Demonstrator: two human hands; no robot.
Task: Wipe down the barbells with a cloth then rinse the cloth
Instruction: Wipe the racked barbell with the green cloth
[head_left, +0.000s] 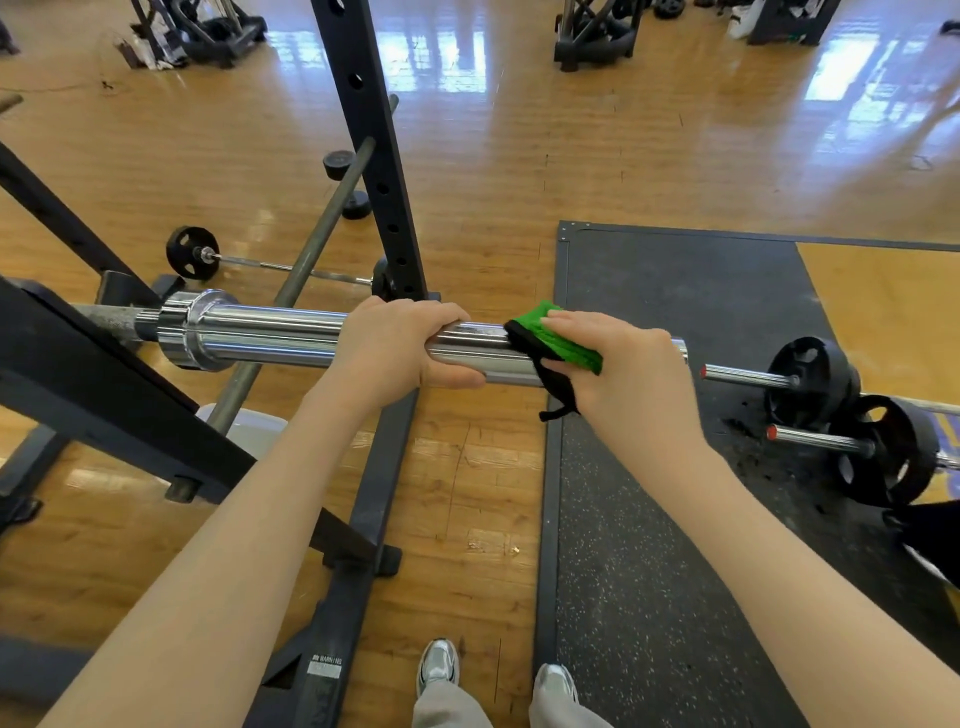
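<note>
Green cloth (558, 338) under right hand (623, 369) on barbell (270, 332); left hand (397, 345) grips.

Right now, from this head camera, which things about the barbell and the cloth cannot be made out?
- Far end of the barbell: head view, hidden behind the black rack beam at left.
- Sleeve surface under the green cloth and right hand: covered, so cleanliness unknown.
- Sleeve under the left hand: covered by its grip.
- Cloth wetness: cannot tell.
- Warning label on the rack foot: small print too small.
</note>
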